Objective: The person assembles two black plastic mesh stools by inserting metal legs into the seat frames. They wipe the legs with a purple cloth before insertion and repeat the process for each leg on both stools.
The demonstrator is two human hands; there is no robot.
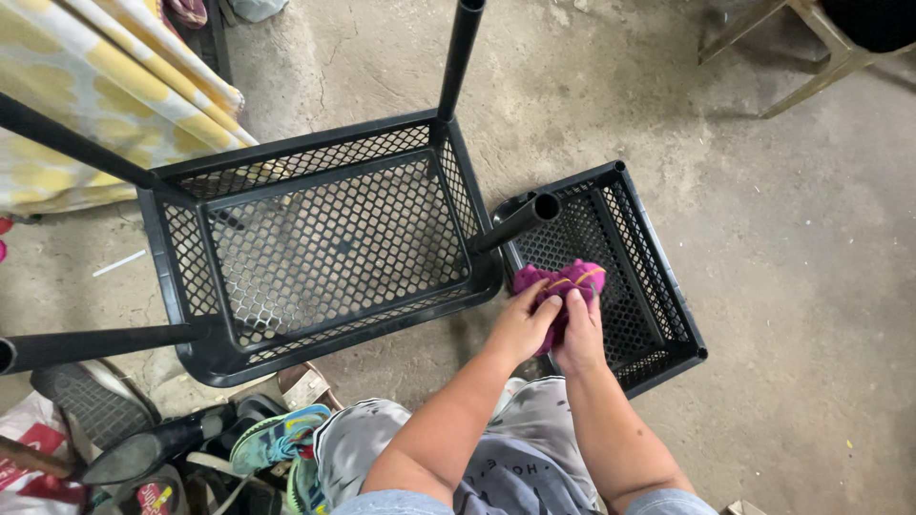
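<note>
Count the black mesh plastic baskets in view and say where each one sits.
2. The large black mesh plastic basket with pole legs sits mid-frame on the concrete floor; the smaller black mesh plastic basket lies right of it, beneath both hands. Others may be out of view.

My left hand [520, 324] and right hand [579, 334] cover the lower part of the purple cloth [565, 279], so I cannot tell its full shape. The cloth and my right hand hide part of the small black mesh tray [658, 286]. At the top edge, the upright black tube [458, 57] is cut off. At the left edge, two more black tubes [86, 343] run out of frame. The yellow-and-white fabric [86, 105] at upper left is cropped. At upper right, only the chair legs [811, 48] show. The shoes [277, 439] at lower left are partly hidden by my knee.
</note>
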